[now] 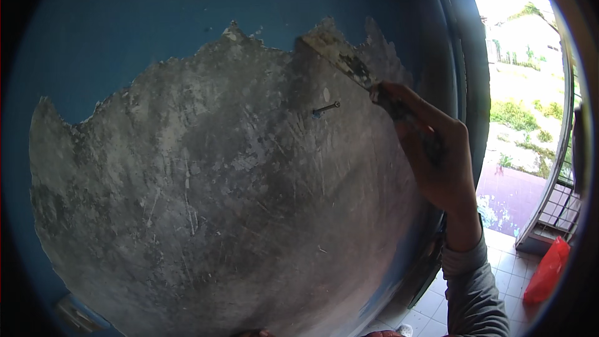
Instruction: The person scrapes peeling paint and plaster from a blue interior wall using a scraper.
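My right hand (pixel 437 164) grips the dark handle of a paint scraper (pixel 344 58). Its wide, stained blade lies close to the wall at the ragged upper border of the bare grey plaster (pixel 224 173). Blue paint (pixel 140 14) covers the wall above that border. Below the blade, a metal screw (pixel 327 107) sticks out of the plaster. Only a sliver of what looks like my left hand (pixel 263 333) shows at the bottom edge, near the wall; the remainder is out of view.
To the right, a dark door frame (pixel 475 84) borders a bright doorway. Beyond it are a metal grille (pixel 557 206), a red plastic bag (pixel 547 274) and white floor tiles (pixel 430 299). A wall fixture (pixel 82 313) sits at lower left.
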Demonstrator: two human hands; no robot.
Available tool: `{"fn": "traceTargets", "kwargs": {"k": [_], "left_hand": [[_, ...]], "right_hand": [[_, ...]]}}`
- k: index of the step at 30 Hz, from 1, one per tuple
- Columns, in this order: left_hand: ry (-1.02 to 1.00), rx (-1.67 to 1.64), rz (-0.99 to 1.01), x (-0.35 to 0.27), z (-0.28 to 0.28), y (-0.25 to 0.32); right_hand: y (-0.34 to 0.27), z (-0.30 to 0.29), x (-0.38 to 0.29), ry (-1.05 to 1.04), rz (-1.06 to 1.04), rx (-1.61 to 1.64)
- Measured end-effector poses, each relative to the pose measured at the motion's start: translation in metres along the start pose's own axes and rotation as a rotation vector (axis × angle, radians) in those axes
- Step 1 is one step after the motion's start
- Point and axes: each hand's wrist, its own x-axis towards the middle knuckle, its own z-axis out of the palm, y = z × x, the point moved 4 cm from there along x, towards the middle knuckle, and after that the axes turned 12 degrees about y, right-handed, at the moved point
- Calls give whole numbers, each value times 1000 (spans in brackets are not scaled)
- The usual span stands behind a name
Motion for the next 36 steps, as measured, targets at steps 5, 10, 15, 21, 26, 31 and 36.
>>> {"fn": "traceTargets", "kwargs": {"k": [5,10,15,21,26,31,36], "left_hand": [[8,-31,-5,-3,2,1],[28,-26,0,-6,-5,-4],[47,-55,-2,-12,-6,-8],[47,-75,5,-19,-6,-10],[43,-97,-8,-29,-7,-13],[-6,-119,-13,-48,-9,-20],[99,-77,36,4,1,2]], "right_hand": [[-11,0,7,3,97,-59],[-43,-9,-32,-57,-44,-235],[-39,-3,-18,-39,23,-234],[-30,-3,-11,-41,-11,-258],[-30,-3,-11,-3,-77,-227],[-32,3,-15,21,39,-185],[-27,2,-16,23,53,-208]]}}
